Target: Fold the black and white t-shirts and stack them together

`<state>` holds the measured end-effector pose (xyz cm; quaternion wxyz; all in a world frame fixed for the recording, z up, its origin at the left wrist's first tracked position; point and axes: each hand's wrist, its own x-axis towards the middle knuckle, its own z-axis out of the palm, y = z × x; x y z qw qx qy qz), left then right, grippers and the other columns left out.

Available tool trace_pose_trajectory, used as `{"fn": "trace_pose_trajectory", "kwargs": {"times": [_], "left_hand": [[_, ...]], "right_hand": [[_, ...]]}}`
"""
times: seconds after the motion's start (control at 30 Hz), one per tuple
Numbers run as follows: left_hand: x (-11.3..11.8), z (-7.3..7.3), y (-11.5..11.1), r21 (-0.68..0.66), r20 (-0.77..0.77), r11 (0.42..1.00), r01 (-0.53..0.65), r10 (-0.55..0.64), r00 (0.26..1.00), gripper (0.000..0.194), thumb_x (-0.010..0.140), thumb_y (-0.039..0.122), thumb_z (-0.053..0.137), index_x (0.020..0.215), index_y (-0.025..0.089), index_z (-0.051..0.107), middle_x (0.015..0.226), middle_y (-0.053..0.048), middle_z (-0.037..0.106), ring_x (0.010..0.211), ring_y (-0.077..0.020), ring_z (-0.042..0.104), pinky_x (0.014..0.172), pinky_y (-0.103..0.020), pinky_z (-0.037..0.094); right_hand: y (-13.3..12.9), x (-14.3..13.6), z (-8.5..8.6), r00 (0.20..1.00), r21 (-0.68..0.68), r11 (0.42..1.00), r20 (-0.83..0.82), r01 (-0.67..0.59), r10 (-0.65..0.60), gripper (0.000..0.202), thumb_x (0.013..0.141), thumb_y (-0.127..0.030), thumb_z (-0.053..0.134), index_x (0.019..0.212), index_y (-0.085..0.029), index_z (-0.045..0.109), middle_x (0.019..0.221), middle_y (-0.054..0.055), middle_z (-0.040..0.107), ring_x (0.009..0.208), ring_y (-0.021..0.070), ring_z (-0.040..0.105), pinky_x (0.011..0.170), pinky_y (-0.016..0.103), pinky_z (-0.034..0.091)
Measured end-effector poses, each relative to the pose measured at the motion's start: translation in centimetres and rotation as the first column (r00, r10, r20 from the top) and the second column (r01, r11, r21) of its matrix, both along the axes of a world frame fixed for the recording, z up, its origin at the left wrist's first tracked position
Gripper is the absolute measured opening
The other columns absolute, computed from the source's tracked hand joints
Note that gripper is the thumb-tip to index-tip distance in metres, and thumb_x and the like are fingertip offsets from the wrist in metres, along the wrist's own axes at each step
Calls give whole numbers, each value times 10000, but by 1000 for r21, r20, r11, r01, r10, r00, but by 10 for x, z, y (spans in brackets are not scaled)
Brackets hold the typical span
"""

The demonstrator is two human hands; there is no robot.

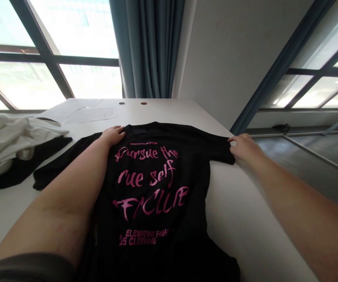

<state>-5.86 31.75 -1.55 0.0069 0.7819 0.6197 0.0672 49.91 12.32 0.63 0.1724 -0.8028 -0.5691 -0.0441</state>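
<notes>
The T-shirt (169, 192) is solid black, its lettering (154, 179) bright pink to magenta, brush-script in the middle with block capitals above and below. White covers the surface (230, 219) and the crumpled garment (10, 139); the cloth (51, 150) under that garment is black. The curtain (151, 51) is plain slate blue, the wall (230, 58) pale grey, the floor (318, 160) darker grey. Window bars (47, 58) look near-black, and the cuff (30, 268) dark grey.

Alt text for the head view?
Black T-shirt with pink lettering on a white table, a person's left hand on it near the top, right hand pinching a sleeve. White and black garments lie at left.
</notes>
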Motion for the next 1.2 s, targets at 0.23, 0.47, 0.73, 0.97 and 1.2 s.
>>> {"fn": "trace_pose_trajectory", "kwargs": {"times": [0.23,0.47,0.73,0.97,1.2], "left_hand": [[14,16,-20,85,-99,983,163,-154,983,648,1062,541,309,1630,248,419,1731,-55,318,1558,-329,343,1276,-508,255],[37,6,-14,-130,-160,986,105,-125,979,723,1068,579,212,1687,213,277,1761,-102,198,1621,-334,177,1263,-564,243],[31,-2,-1,-136,-127,981,137,-154,980,739,1048,629,219,1699,280,238,1777,-77,150,1626,-370,118,1266,-617,190],[33,7,-16,-59,-43,993,101,-104,994,733,1054,554,311,1696,207,245,1765,-106,184,1616,-338,198,1273,-528,253],[-11,34,-110,176,-4,958,225,-228,974,579,1039,499,361,1537,259,532,1611,-51,501,1451,-290,488,1223,-436,339]], "right_hand": [[16,-77,-25,957,-279,933,118,-225,266,705,1061,-556,308,1626,-153,429,1681,175,386,1542,361,370,1251,543,305],[23,-70,-34,959,-395,892,83,-219,272,773,1060,-634,182,1706,-212,225,1764,140,157,1614,365,173,1270,601,215],[11,-91,-19,961,-235,939,53,-251,270,719,1075,-584,244,1635,-166,417,1739,184,231,1602,404,197,1248,626,259],[-16,-167,-22,756,-263,734,25,-626,654,674,1057,-640,361,1663,-347,348,1741,78,274,1601,358,231,1266,617,230],[-25,-154,-23,709,-269,682,-3,-680,705,661,1059,-570,401,1649,-273,395,1735,120,269,1590,367,263,1276,605,223]]}}
